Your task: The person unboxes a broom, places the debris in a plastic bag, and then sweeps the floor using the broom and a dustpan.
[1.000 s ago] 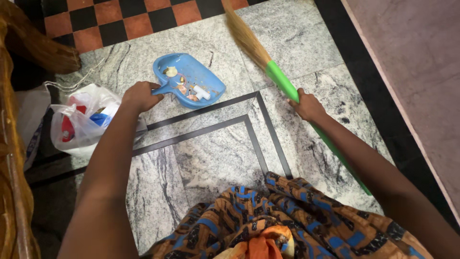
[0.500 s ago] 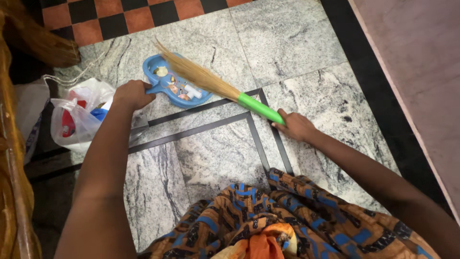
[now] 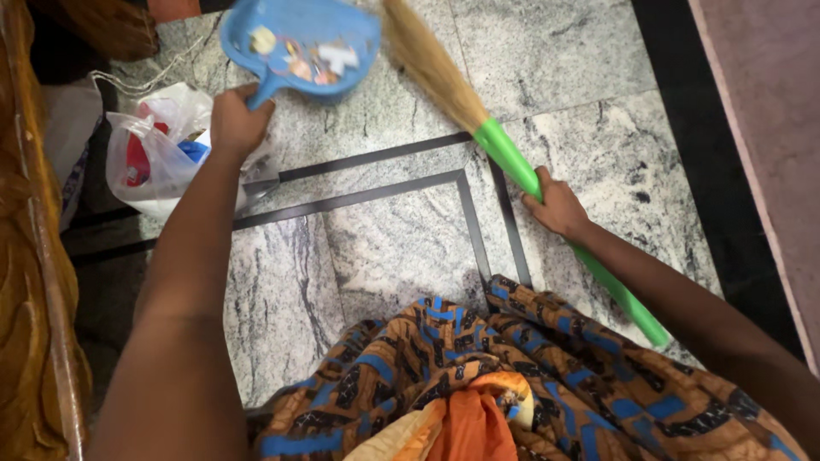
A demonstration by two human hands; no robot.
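Observation:
My left hand (image 3: 237, 119) grips the handle of a blue dustpan (image 3: 301, 47) at the top of the view; the pan holds several bits of litter and looks lifted off the floor. My right hand (image 3: 557, 205) is closed around the green handle of a broom (image 3: 512, 162). The broom's straw bristles (image 3: 427, 60) point up and to the left, just right of the dustpan. The handle runs down under my right forearm toward the lower right.
A clear plastic bag (image 3: 158, 154) with red and blue items lies on the marble floor (image 3: 393, 248) left of my left hand. Wooden furniture (image 3: 34, 256) lines the left edge. A dark border strip (image 3: 709, 171) and pinkish surface run along the right. My patterned skirt (image 3: 512, 384) fills the bottom.
The dustpan has come up and away from the floor in my left hand. The broom has swung off the pan to its right, bristles now pointing upward.

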